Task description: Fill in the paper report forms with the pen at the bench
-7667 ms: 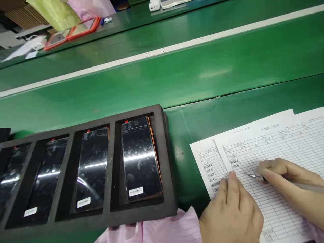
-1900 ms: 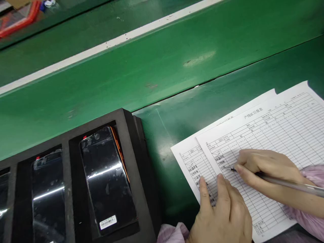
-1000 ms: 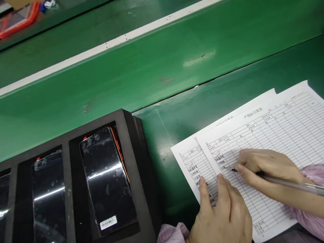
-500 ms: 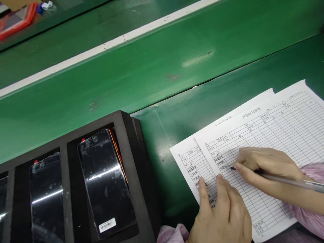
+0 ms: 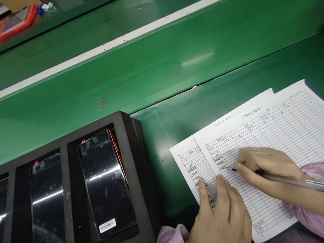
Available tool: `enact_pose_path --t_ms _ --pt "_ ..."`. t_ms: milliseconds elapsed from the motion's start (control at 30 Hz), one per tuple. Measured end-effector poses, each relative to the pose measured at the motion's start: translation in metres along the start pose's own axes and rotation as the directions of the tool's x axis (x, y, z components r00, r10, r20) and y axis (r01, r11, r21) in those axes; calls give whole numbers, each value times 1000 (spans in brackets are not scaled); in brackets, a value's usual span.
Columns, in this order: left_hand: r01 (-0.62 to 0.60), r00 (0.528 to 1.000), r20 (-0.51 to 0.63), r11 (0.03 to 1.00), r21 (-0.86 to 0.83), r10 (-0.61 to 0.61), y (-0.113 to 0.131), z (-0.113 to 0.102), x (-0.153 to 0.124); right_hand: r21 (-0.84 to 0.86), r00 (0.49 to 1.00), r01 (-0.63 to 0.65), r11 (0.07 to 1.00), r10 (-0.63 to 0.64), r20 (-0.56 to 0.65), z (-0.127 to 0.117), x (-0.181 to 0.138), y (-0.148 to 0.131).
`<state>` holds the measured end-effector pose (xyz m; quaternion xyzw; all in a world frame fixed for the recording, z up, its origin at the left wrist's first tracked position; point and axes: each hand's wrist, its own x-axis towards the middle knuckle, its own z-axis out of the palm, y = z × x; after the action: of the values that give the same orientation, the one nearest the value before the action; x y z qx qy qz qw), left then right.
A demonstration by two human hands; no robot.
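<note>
My right hand (image 5: 268, 165) is closed around a pen (image 5: 288, 180), its tip on the left column of a printed form (image 5: 275, 125). Handwritten characters fill the first few rows of that column. My left hand (image 5: 222, 211) lies flat with fingers stretched over the lower left part of the sheets. One fingertip rests on a second form (image 5: 188, 145), which sticks out from under the top one and has handwriting down its left column too. Part of the lower sheet is hidden by my fingers.
Left of the papers stands a black foam tray (image 5: 126, 135) with phones in its slots. The nearest phone (image 5: 106, 189) leans in its slot, showing an orange edge and a barcode label. A green belt (image 5: 152, 74) runs behind; a red-orange frame (image 5: 20, 23) lies at far left.
The pen tip has moved slightly right and down, and a little more handwriting shows in the third row. My left hand has stayed in place.
</note>
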<state>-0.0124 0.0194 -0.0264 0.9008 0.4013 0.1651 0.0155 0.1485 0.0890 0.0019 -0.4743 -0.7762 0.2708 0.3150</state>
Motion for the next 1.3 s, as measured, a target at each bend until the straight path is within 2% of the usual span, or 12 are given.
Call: enact_pose_path --t_ms 400,533,900,1133,1300 --pt "-10 1000 -10 1000 22 10 -1 0 0 -35 1000 -24 999 25 11 -2 3 -6" --pt "-20 1000 -1 999 32 20 -1 -1 -1 -48 999 -49 998 48 -14 -2 7 -7" --pt "-16 1000 4 999 29 16 0 -1 -1 -36 995 8 999 -11 -98 7 -5 3" --pt "18 1000 -17 1000 -15 -18 1 1 1 -48 999 -31 998 32 12 0 1 -4" --pt "-2 1000 -11 1000 -7 2 0 0 -1 -46 999 -5 999 3 -55 2 -1 -1"
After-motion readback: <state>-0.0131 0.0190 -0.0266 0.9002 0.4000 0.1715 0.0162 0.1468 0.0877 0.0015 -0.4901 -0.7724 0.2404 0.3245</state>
